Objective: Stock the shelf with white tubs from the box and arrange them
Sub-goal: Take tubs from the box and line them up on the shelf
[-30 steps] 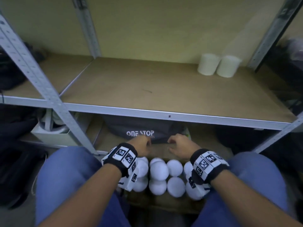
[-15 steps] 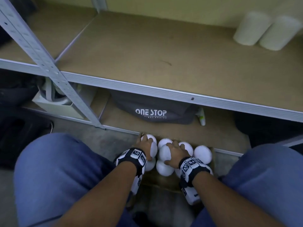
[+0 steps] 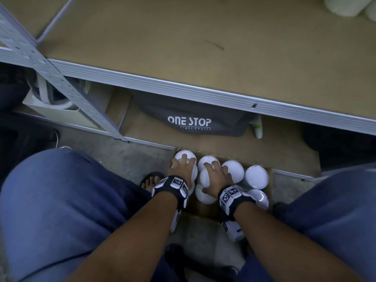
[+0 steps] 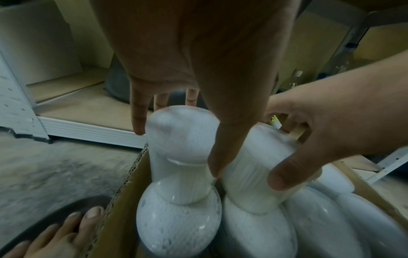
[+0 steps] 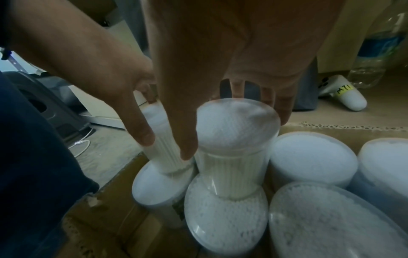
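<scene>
Over box, both hands now gripping tubs

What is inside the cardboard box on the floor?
The cardboard box holds upright white tubs. The left hand and right hand each grip one raised tub. The box's bottom is covered.

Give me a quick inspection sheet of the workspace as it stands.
Surface: brown shelf board, mostly bare.
Job's things: two white tubs at the shelf's far right; more tubs upright in the cardboard box on the floor.
Clutter: grey ONE STOP bag under the shelf.
Grippers: left hand and right hand each grip a raised tub.
Cables: white cable on the floor.
Surroundings: metal shelf upright.
</scene>
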